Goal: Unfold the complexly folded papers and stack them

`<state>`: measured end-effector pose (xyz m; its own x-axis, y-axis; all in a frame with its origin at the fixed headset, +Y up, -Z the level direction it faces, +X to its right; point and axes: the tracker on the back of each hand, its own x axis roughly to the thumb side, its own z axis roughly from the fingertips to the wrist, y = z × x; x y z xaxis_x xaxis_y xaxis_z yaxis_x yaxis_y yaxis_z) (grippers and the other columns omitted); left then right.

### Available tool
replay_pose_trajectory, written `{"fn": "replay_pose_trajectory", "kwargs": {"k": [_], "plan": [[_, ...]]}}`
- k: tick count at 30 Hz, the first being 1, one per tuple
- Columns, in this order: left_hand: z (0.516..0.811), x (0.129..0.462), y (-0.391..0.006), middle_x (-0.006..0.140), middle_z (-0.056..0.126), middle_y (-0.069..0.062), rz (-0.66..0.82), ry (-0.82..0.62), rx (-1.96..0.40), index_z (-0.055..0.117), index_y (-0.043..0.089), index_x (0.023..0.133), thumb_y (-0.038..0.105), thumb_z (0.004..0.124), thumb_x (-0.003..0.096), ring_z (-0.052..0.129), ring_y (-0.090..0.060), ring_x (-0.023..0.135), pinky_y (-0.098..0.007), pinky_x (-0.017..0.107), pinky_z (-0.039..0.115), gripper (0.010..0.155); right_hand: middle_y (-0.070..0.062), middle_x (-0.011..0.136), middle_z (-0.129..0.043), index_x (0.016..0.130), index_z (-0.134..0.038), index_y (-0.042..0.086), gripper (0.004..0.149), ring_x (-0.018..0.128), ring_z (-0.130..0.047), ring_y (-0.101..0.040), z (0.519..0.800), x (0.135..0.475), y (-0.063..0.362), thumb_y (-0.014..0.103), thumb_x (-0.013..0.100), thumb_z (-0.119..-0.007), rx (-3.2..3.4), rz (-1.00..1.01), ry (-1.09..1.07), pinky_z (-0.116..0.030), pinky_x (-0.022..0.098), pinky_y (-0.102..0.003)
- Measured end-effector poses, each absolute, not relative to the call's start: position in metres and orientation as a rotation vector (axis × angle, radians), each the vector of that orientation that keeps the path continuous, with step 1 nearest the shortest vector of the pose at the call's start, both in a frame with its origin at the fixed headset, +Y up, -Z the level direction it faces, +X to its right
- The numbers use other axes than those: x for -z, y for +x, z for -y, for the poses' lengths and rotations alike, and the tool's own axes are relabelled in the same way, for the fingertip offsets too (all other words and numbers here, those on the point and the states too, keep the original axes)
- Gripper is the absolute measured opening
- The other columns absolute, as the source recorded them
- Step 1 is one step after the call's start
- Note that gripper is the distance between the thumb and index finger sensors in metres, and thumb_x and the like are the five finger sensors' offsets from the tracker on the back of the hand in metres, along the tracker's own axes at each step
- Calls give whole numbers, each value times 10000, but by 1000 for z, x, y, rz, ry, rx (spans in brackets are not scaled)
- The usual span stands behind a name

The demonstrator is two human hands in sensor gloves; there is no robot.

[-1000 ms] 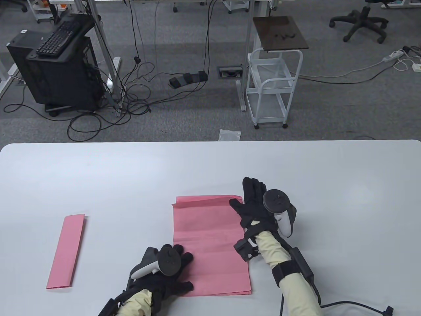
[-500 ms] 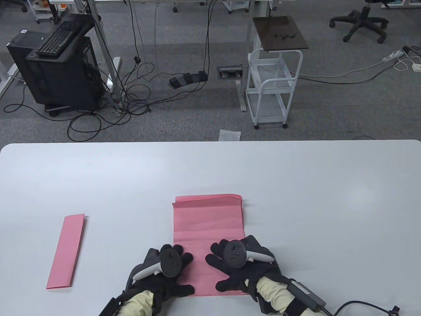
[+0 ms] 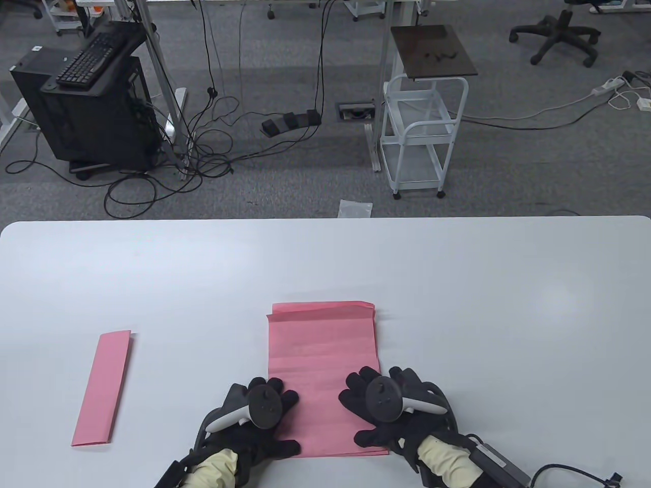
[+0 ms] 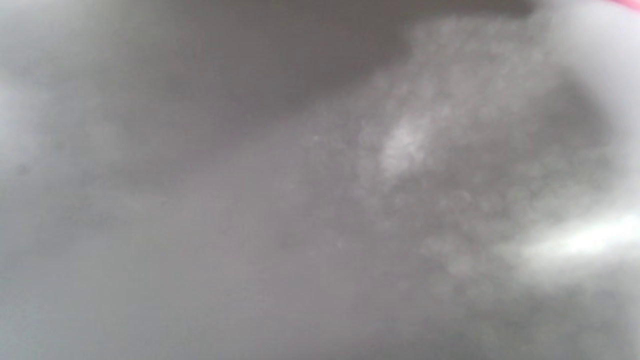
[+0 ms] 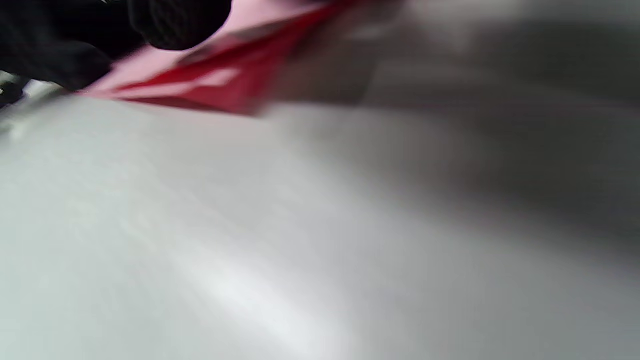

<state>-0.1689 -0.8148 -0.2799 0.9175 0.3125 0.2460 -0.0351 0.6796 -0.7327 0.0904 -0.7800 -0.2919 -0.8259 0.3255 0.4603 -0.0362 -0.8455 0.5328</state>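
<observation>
A stack of unfolded pink paper sheets (image 3: 323, 356) lies flat at the front middle of the white table (image 3: 457, 284). My left hand (image 3: 264, 422) rests flat on its near left corner, fingers spread. My right hand (image 3: 379, 412) rests flat on its near right edge, fingers spread. A folded pink paper strip (image 3: 102, 387) lies apart at the front left. In the right wrist view my gloved fingers (image 5: 165, 22) lie on the pink paper's edge (image 5: 210, 85), blurred. The left wrist view is a grey blur.
The table's far edge (image 3: 325, 219) runs across the view. Beyond it on the floor stand a white wire cart (image 3: 422, 137), a black computer stand with a keyboard (image 3: 91, 96) and loose cables. A cable trails from my right wrist (image 3: 559, 470).
My right hand came back from the stack's far right corner to the near edge, then slid right to the near right corner. My left hand stayed put.
</observation>
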Motion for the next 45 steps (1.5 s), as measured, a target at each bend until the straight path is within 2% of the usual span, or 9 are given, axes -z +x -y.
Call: {"fn": "replay_pose_trajectory", "kwargs": {"k": [5, 7, 15, 19, 23, 29, 34, 41, 45], "plan": [[815, 280, -169, 959, -359, 124, 375, -811, -205, -156, 430, 966, 701, 566, 457, -364, -245, 884, -498, 581, -209, 923, 189, 1151, -94, 1066, -299, 435, 711, 1035, 40, -62, 797, 314, 63, 520, 476, -688, -2667, -875, 803, 88, 689, -469], [815, 280, -169, 959, -357, 123, 377, -812, -206, -153, 429, 965, 697, 569, 456, -363, -248, 882, -499, 579, -207, 923, 262, 1145, -146, 1035, -327, 519, 652, 1056, -20, -10, 800, 330, 74, 545, 480, -668, -2652, -905, 706, 96, 696, -466], [814, 280, -168, 960, -355, 122, 379, -811, -208, -152, 428, 966, 696, 571, 457, -361, -250, 882, -502, 579, -205, 924, 299, 1140, -162, 996, -423, 563, 549, 1058, -30, 12, 801, 376, 135, 493, 511, -671, -2582, -842, 233, 116, 702, -455], [814, 280, -168, 961, -354, 121, 378, -809, -205, -152, 428, 966, 697, 571, 456, -360, -252, 883, -503, 579, -203, 925, 210, 1165, -201, 1015, -442, 509, 555, 1071, -59, -58, 795, 375, 128, 471, 512, -674, -2654, -794, 272, 70, 711, -481], [814, 280, -168, 962, -354, 123, 376, -806, -203, -152, 429, 966, 699, 570, 454, -358, -251, 885, -502, 582, -203, 925, 230, 1142, -8, 1062, -292, 468, 664, 1015, 127, -32, 785, 362, 108, 524, 504, -646, -2655, -749, 476, 138, 678, -465], [814, 280, -168, 960, -355, 122, 377, -810, -205, -153, 428, 966, 697, 571, 454, -360, -251, 883, -502, 578, -204, 926, 240, 1136, -30, 1059, -274, 472, 669, 1022, 121, -33, 787, 352, 60, 529, 504, -643, -2701, -940, 794, 155, 667, -469], [814, 280, -168, 961, -355, 121, 379, -810, -206, -153, 427, 966, 695, 572, 456, -360, -252, 882, -503, 578, -204, 926, 311, 1109, -14, 979, -278, 604, 632, 1016, 119, -14, 802, 397, 61, 559, 478, -660, -2649, -1052, 582, 178, 660, -456], [814, 280, -168, 963, -353, 120, 380, -807, -204, -153, 426, 968, 697, 569, 456, -358, -254, 885, -504, 581, -202, 925, 379, 1087, -75, 960, -371, 601, 580, 1002, 91, 81, 805, 454, 98, 551, 469, -675, -2550, -947, 161, 167, 674, -427], [813, 280, -168, 965, -352, 121, 379, -806, -203, -151, 426, 969, 697, 568, 457, -356, -254, 887, -504, 582, -201, 923, 385, 1089, -71, 962, -366, 609, 585, 1003, 92, 91, 805, 462, 109, 539, 473, -679, -2517, -921, 71, 166, 678, -425]]}}
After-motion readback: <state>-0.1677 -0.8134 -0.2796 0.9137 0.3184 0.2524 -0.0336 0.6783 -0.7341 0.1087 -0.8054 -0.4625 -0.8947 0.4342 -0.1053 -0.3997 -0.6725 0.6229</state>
